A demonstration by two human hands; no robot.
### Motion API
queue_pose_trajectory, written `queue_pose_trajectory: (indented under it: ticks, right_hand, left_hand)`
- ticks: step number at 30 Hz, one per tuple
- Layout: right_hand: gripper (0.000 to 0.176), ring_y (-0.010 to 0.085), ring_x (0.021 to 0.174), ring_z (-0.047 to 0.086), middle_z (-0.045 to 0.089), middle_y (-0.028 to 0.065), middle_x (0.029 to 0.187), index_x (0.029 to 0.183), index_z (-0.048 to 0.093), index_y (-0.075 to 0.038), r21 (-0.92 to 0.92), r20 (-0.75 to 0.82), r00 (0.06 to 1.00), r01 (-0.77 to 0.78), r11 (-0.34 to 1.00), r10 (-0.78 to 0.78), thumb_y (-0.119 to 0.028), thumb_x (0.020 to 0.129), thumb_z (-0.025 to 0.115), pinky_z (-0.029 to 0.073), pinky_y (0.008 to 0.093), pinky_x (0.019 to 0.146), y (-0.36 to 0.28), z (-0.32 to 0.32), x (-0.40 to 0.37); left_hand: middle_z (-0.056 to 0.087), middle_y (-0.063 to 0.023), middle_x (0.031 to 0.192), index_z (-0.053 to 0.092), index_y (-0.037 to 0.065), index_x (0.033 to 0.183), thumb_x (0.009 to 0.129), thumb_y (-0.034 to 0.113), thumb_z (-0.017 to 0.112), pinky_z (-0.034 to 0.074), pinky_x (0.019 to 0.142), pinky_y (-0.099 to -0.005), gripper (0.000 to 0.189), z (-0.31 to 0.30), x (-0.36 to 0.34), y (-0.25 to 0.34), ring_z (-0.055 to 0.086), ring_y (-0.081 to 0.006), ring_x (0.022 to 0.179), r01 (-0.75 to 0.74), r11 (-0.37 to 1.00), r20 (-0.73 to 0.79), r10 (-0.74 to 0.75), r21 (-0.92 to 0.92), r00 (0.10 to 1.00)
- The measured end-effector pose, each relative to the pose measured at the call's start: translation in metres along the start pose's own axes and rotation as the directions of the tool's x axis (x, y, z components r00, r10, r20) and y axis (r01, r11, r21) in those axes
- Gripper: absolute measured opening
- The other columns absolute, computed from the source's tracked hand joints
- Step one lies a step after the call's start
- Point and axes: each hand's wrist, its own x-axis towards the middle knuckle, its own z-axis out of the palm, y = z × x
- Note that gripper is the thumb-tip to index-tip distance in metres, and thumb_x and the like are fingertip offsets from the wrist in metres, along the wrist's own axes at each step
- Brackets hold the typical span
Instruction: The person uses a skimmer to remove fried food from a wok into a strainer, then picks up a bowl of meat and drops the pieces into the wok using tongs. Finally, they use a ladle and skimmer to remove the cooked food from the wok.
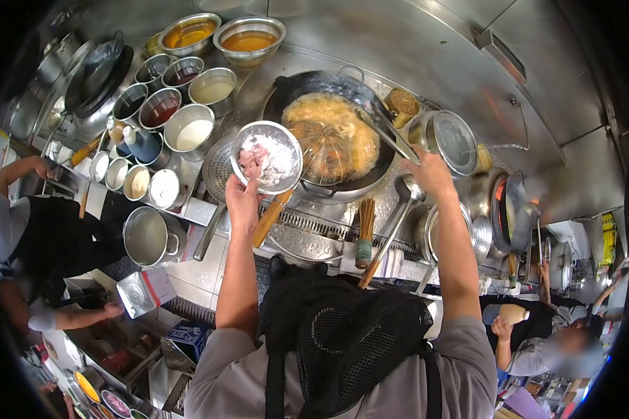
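Observation:
My left hand (242, 204) is closed on the rim of a small metal bowl (291, 183). Inside the bowl lie pieces of raw pink meat (254, 159) and white powder (276, 152). Just right of it sits a large wok (304, 85) of bubbling oil (328, 108). A wire skimmer (318, 150) rests in the wok, its wooden handle (271, 222) toward me. My right hand (430, 173) is wrapped round long metal tongs (393, 137), which reach over the wok's right side; their tips are hard to make out.
Metal pots of sauces (192, 129) and two bowls of orange liquid (250, 42) stand at the left. A perforated ladle (220, 167), a bamboo brush (365, 230) and a ladle (407, 188) lie near the front. Co-workers (42, 223) stand left and right; another wok (517, 209) is far right.

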Motion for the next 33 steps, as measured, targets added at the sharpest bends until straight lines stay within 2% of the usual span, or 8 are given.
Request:
queue_pose_trajectory:
  ticks: [5, 11, 15, 20, 22, 25, 27, 33]
  right_hand:
    - [0.053, 0.0416, 0.099, 0.069, 0.069, 0.0275, 0.106, 0.128, 0.062, -0.001, 0.184, -0.183, 0.975, 0.158, 0.97, -0.124, -0.035, 0.088, 0.072, 0.054, 0.0456, 0.088, -0.024, -0.029, -0.042]
    - [0.051, 0.0346, 0.092, 0.073, 0.072, 0.0253, 0.101, 0.128, 0.062, 0.001, 0.249, -0.095, 0.898, 0.44, 0.863, -0.43, -0.029, 0.088, 0.074, 0.056, 0.044, 0.084, -0.066, -0.028, -0.076]
    - [0.047, 0.0397, 0.087, 0.071, 0.07, 0.0267, 0.098, 0.128, 0.062, -0.002, 0.145, -0.003, 0.905, 0.421, 0.895, -0.425, -0.03, 0.091, 0.069, 0.056, 0.0447, 0.079, -0.077, -0.009, -0.075]
    - [0.042, 0.0417, 0.083, 0.068, 0.07, 0.0255, 0.092, 0.124, 0.064, -0.001, 0.38, 0.005, 0.874, 0.448, 0.809, -0.486, -0.028, 0.093, 0.067, 0.053, 0.0458, 0.076, -0.068, -0.013, -0.086]
    - [0.038, 0.0327, 0.071, 0.067, 0.07, 0.0223, 0.086, 0.124, 0.064, -0.001, 0.358, 0.167, 0.924, 0.269, 0.894, -0.345, -0.024, 0.094, 0.066, 0.052, 0.0418, 0.069, -0.069, -0.036, -0.1]
    - [0.038, 0.0204, 0.063, 0.062, 0.067, 0.0168, 0.078, 0.127, 0.064, -0.002, 0.397, 0.244, 0.963, 0.01, 0.918, -0.116, -0.022, 0.095, 0.066, 0.05, 0.0368, 0.062, -0.054, -0.053, -0.114]
    - [0.039, 0.0144, 0.058, 0.057, 0.063, 0.0131, 0.073, 0.128, 0.064, -0.002, 0.401, 0.11, 0.98, 0.106, 0.91, -0.163, -0.023, 0.094, 0.067, 0.048, 0.0338, 0.057, -0.032, -0.048, -0.113]
    - [0.042, 0.0167, 0.058, 0.059, 0.065, 0.0128, 0.072, 0.126, 0.064, 0.0, 0.346, 0.026, 0.998, -0.055, 0.937, 0.049, -0.025, 0.093, 0.068, 0.05, 0.0349, 0.059, -0.009, -0.049, -0.07]
  left_hand:
    - [0.051, -0.0087, 0.102, 0.055, -0.002, 0.103, 0.093, 0.003, 0.058, 0.062, 0.061, -0.0314, 0.012, -0.003, 0.005, -0.001, 0.06, -0.0163, 0.081, -0.052, 0.997, -0.02, 0.053, 0.057, 0.998]
    - [0.044, -0.0117, 0.096, 0.047, -0.002, 0.083, 0.086, 0.009, 0.064, 0.055, 0.065, -0.0354, 0.021, 0.004, 0.016, -0.014, 0.05, -0.0227, 0.083, -0.253, 0.89, 0.086, 0.238, 0.378, 0.967]
    - [0.045, -0.0131, 0.09, 0.047, -0.002, 0.082, 0.082, 0.008, 0.063, 0.041, 0.072, -0.0387, 0.019, 0.008, 0.007, -0.001, 0.045, -0.0272, 0.081, -0.388, 0.794, 0.224, 0.318, 0.469, 0.921]
    - [0.045, -0.0108, 0.089, 0.052, -0.003, 0.088, 0.084, 0.007, 0.063, 0.045, 0.065, -0.0348, 0.016, 0.003, 0.009, -0.009, 0.046, -0.0218, 0.078, -0.552, 0.65, 0.312, 0.457, 0.522, 0.833]
    - [0.045, -0.0085, 0.087, 0.054, -0.003, 0.091, 0.087, 0.007, 0.064, 0.05, 0.058, -0.0317, 0.015, 0.0, 0.017, -0.025, 0.047, -0.0169, 0.074, -0.585, 0.619, 0.325, 0.49, 0.524, 0.809]
    - [0.048, -0.0062, 0.089, 0.059, -0.002, 0.097, 0.09, 0.007, 0.063, 0.056, 0.059, -0.0297, 0.012, 0.01, 0.018, -0.029, 0.054, -0.0152, 0.078, -0.458, 0.741, 0.255, 0.38, 0.491, 0.889]
    - [0.053, -0.0052, 0.094, 0.059, -0.001, 0.098, 0.093, 0.006, 0.06, 0.061, 0.06, -0.0296, 0.009, 0.02, 0.009, -0.016, 0.062, -0.0155, 0.081, -0.12, 0.967, 0.177, 0.081, 0.224, 0.981]
    - [0.066, -0.0127, 0.107, 0.056, 0.0, 0.115, 0.098, 0.01, 0.058, 0.061, 0.063, -0.0297, 0.02, 0.02, 0.013, -0.028, 0.07, -0.0194, 0.088, -0.02, 0.988, 0.176, -0.008, 0.153, 0.984]
